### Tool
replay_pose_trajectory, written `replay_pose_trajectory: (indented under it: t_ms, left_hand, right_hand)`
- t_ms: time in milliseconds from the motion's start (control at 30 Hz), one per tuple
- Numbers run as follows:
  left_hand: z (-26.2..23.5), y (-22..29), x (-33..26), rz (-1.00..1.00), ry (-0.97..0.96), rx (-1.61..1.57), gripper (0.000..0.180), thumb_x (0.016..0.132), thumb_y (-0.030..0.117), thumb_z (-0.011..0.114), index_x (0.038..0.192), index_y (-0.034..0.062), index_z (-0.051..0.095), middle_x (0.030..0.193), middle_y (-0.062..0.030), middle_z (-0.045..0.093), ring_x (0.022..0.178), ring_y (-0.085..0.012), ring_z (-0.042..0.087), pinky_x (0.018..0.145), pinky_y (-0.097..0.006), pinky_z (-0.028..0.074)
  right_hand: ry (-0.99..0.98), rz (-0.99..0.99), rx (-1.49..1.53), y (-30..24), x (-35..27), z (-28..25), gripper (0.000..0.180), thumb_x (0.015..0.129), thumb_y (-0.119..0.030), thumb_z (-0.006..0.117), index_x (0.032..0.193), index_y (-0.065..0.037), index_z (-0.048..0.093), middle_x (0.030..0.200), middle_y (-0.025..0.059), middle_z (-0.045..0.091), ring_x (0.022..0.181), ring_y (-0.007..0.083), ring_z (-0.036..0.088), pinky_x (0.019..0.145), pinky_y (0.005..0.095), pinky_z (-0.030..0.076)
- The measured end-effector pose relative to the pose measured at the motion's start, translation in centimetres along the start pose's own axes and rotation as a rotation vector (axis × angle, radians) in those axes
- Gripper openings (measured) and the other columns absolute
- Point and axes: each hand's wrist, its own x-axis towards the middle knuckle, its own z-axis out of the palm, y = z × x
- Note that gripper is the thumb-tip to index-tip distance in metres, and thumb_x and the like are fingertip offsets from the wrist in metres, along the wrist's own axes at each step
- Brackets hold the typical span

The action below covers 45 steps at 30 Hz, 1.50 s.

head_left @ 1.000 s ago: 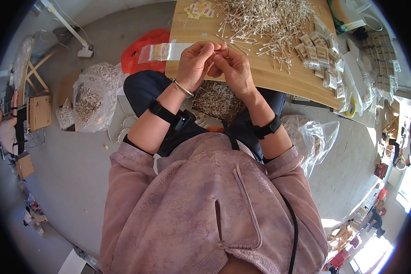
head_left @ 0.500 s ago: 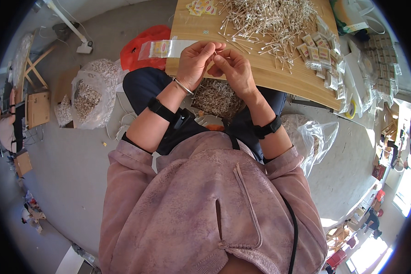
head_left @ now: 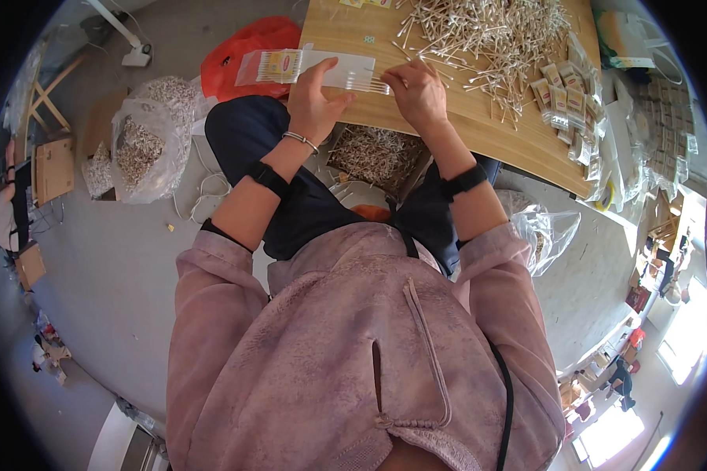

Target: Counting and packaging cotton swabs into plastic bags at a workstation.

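My left hand [head_left: 316, 100] holds a long clear plastic pouch [head_left: 302, 67] with a yellow and red label, level over the near edge of the wooden table [head_left: 479, 125]. My right hand [head_left: 418, 93] pinches a small bunch of white cotton swabs [head_left: 367, 82] whose tips sit at the pouch's open right end. A big loose heap of swabs [head_left: 487, 31] lies on the table just beyond my right hand. Both wrists wear black bands, and the left also has a thin bracelet.
Filled pouches [head_left: 562, 98] are stacked at the table's right side. A box of swabs [head_left: 377, 153] sits between my knees. A red bag [head_left: 247, 51] and clear sacks of swabs [head_left: 137, 145] stand on the floor to the left, and another clear bag [head_left: 546, 235] lies right.
Both hands have moved forward from my lap to the table edge. The pouch now lies flatter, and the swab bunch has reached its open end.
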Motion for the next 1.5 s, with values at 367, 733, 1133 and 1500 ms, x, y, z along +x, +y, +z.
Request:
replay_pose_trajectory:
  t_ms: [367, 733, 1133, 1500]
  left_hand:
    - [2.1, -1.3, 0.9, 0.19, -0.078, 0.116, 0.07, 0.065, 0.015, 0.08, 0.126, 0.0045, 0.048, 0.125, -0.0147, 0.051, 0.12, -0.0317, 0.044, 0.101, -0.04, 0.037]
    - [2.3, -1.2, 0.5, 0.324, -0.033, 0.231, 0.054, 0.08, 0.026, 0.067, 0.126, 0.0032, 0.048, 0.126, -0.0157, 0.052, 0.122, -0.0317, 0.043, 0.104, -0.041, 0.034]
    - [2.9, -1.6, 0.3, 0.415, -0.048, 0.485, 0.038, 0.085, 0.029, 0.062, 0.114, 0.0072, 0.056, 0.121, -0.0095, 0.053, 0.12, -0.0275, 0.045, 0.107, -0.044, 0.031]
    - [3.0, -1.5, 0.2, 0.416, -0.03, 0.491, 0.037, 0.082, 0.029, 0.065, 0.111, 0.0074, 0.057, 0.116, -0.0094, 0.054, 0.116, -0.027, 0.047, 0.106, -0.045, 0.032]
  right_hand:
    - [0.083, -0.004, -0.068, 0.2, -0.4, 2.9, 0.018, 0.081, -0.007, 0.062, 0.097, -0.012, 0.069, 0.097, 0.0041, 0.06, 0.094, 0.0276, 0.052, 0.082, 0.0381, 0.044]
    - [0.176, 0.04, 0.093, 0.0, -2.1, 3.1, 0.036, 0.07, 0.001, 0.056, 0.105, -0.004, 0.062, 0.107, 0.0089, 0.056, 0.102, 0.0317, 0.048, 0.088, 0.0413, 0.039]
    - [0.253, 0.348, -0.274, 3.4, -1.6, 0.0, 0.031, 0.077, -0.019, 0.068, 0.107, -0.012, 0.066, 0.105, 0.0058, 0.056, 0.104, 0.03, 0.045, 0.094, 0.0423, 0.034]
    - [0.223, 0.238, -0.171, 2.6, -1.0, 2.2, 0.011, 0.076, -0.021, 0.068, 0.086, -0.017, 0.071, 0.092, 0.0001, 0.058, 0.098, 0.0254, 0.049, 0.087, 0.041, 0.036]
